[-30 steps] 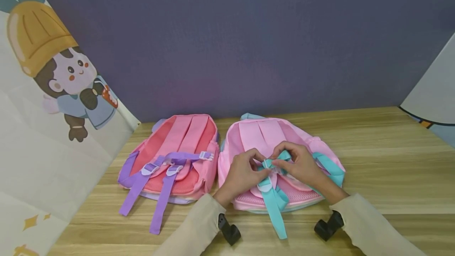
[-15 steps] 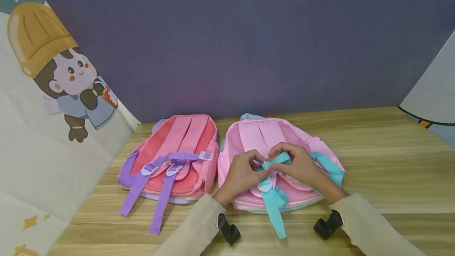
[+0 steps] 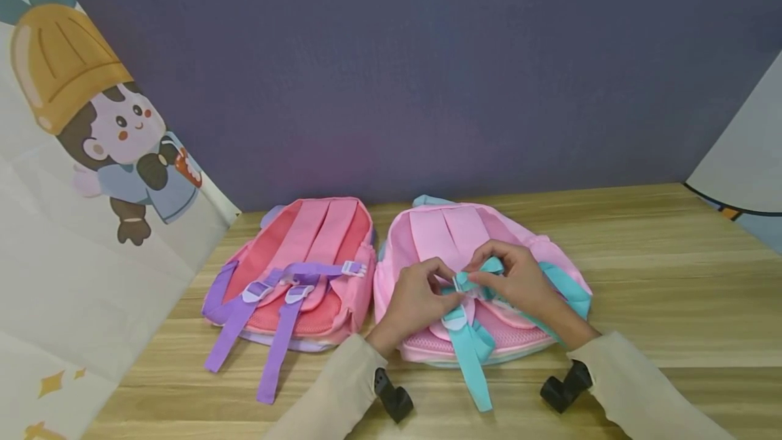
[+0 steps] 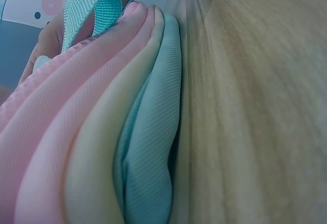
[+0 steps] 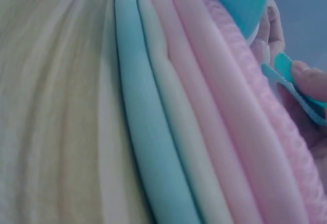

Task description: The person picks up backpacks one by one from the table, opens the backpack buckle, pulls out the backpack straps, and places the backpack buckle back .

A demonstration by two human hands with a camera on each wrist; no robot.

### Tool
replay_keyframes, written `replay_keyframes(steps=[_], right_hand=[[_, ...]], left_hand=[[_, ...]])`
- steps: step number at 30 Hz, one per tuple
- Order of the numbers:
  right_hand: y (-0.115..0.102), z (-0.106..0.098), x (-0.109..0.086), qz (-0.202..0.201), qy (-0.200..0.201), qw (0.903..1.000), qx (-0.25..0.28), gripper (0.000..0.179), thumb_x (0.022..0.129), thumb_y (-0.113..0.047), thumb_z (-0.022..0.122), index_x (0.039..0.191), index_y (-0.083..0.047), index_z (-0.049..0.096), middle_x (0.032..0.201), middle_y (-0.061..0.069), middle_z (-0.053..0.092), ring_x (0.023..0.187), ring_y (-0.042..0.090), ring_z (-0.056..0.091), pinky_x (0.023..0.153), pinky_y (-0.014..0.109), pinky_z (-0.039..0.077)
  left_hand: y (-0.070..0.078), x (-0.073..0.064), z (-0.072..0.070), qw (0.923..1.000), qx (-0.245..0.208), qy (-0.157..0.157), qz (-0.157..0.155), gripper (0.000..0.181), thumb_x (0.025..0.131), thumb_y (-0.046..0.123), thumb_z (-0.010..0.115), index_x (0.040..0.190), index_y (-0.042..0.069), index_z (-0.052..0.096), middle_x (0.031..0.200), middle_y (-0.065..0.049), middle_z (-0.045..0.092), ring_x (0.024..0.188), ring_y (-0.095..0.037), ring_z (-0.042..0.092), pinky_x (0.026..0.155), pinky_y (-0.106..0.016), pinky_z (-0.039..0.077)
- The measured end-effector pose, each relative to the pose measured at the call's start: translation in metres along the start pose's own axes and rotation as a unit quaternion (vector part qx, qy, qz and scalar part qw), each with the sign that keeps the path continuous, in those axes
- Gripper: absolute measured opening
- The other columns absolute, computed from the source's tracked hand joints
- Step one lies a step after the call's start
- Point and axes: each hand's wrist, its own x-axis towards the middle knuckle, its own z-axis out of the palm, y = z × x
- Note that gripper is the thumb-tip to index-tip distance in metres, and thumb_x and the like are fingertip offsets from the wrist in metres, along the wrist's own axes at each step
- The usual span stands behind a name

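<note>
A pale pink backpack (image 3: 403, 236) lies straps-up in front of me in the head view. My left hand (image 3: 418, 297) pinches a small white buckle (image 3: 457, 282) over its lower middle. Close beside it, my right hand (image 3: 516, 284) pinches the turquoise strap (image 3: 491, 266) that runs through this buckle. A loose turquoise strap end (image 3: 476, 375) hangs toward me from a white slider (image 3: 455, 318). In the right wrist view, the thumb lies against the turquoise webbing (image 5: 283, 68). The left wrist view mostly shows the layered bottom of the bag (image 4: 97, 137); the buckle is partly covered by fingers.
A coral-pink backpack (image 3: 293, 223) with purple straps (image 3: 277, 365) lies just left, touching or nearly touching the pale pink one. Both rest on a wood-grain table (image 3: 660, 277). A dark wall (image 3: 427, 73) stands behind, and a cartoon-printed sheet (image 3: 55, 250) on the left.
My right fingers shift along the turquoise strap; half a second ago it stretched flat between the hands, now it bends up behind the fingertips. The left hand stays nearly still.
</note>
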Motion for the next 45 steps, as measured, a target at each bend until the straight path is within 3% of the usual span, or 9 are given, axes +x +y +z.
replay_keyframes(steps=[9,15,29,36,45], right_hand=[[-0.004,-0.004,0.004,-0.049,-0.010,0.9966,0.065,0.010,0.083,0.006,0.067,0.089,0.006,0.060,0.084,-0.004,0.066,0.081,0.005,0.061,0.070,0.017,0.049],[-0.010,-0.013,0.005,-0.027,-0.013,0.9971,0.070,0.012,0.082,0.009,0.066,0.093,0.005,0.061,0.087,-0.009,0.067,0.078,0.006,0.064,0.065,0.020,0.052],[-0.017,-0.035,0.008,0.018,-0.005,0.9966,0.080,0.023,0.084,0.001,0.068,0.104,-0.010,0.064,0.095,-0.011,0.067,0.085,0.005,0.064,0.073,0.017,0.053],[-0.020,-0.049,0.007,0.048,-0.021,0.9985,0.017,0.034,0.085,-0.002,0.068,0.114,0.007,0.055,0.095,-0.004,0.065,0.085,0.009,0.065,0.072,0.021,0.054],[-0.022,-0.070,0.006,0.099,-0.061,0.9898,-0.082,0.022,0.090,-0.003,0.062,0.112,0.001,0.060,0.099,0.006,0.068,0.093,0.004,0.064,0.069,0.030,0.054]], left_hand=[[0.001,0.000,0.000,1.0000,0.000,-0.001,-0.008,0.016,0.075,0.012,0.077,0.086,0.010,0.066,0.067,-0.001,0.060,0.059,-0.003,0.047,0.054,-0.017,0.041],[0.001,0.000,0.001,1.0000,0.000,-0.001,-0.007,0.017,0.074,0.012,0.077,0.087,0.009,0.066,0.067,-0.001,0.060,0.059,-0.004,0.048,0.054,-0.018,0.041],[0.001,-0.001,0.000,0.9999,0.003,0.006,-0.008,0.016,0.074,0.011,0.077,0.086,0.009,0.066,0.077,-0.004,0.067,0.061,-0.005,0.050,0.056,-0.019,0.043],[-0.001,-0.001,0.001,0.9999,0.004,0.011,-0.001,0.016,0.073,0.010,0.077,0.085,0.008,0.066,0.073,-0.004,0.065,0.060,-0.005,0.049,0.055,-0.019,0.042],[0.000,-0.002,0.002,0.9999,0.004,0.008,-0.004,0.017,0.073,0.012,0.078,0.084,0.009,0.066,0.066,-0.001,0.058,0.059,-0.007,0.048,0.055,-0.019,0.041]])
